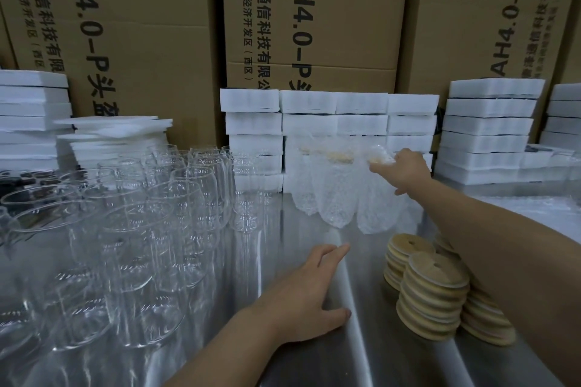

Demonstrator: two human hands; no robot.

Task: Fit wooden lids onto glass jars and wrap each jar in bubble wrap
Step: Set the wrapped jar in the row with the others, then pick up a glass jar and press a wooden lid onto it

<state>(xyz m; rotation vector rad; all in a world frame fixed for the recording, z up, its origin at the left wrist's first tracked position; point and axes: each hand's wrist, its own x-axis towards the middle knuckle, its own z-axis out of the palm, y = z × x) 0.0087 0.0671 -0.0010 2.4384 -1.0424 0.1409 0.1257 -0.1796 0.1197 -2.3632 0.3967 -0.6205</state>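
Note:
Several bare glass jars (132,229) crowd the left half of the steel table (314,355). Wooden lids (434,295) with a small hole lie in stacks at the right front. Three jars wrapped in bubble wrap (336,195), lids on, stand in a row at the back centre. My right hand (405,170) reaches far forward and holds the top of the rightmost wrapped jar (377,198). My left hand (301,292) hovers flat over the table in front, fingers straight, holding nothing.
White foam blocks (330,122) are stacked behind the wrapped jars and at both sides, in front of tall cardboard boxes (314,25). Bubble wrap sheets (528,201) lie at the far right. A pile of foam sheets (116,132) sits behind the glasses.

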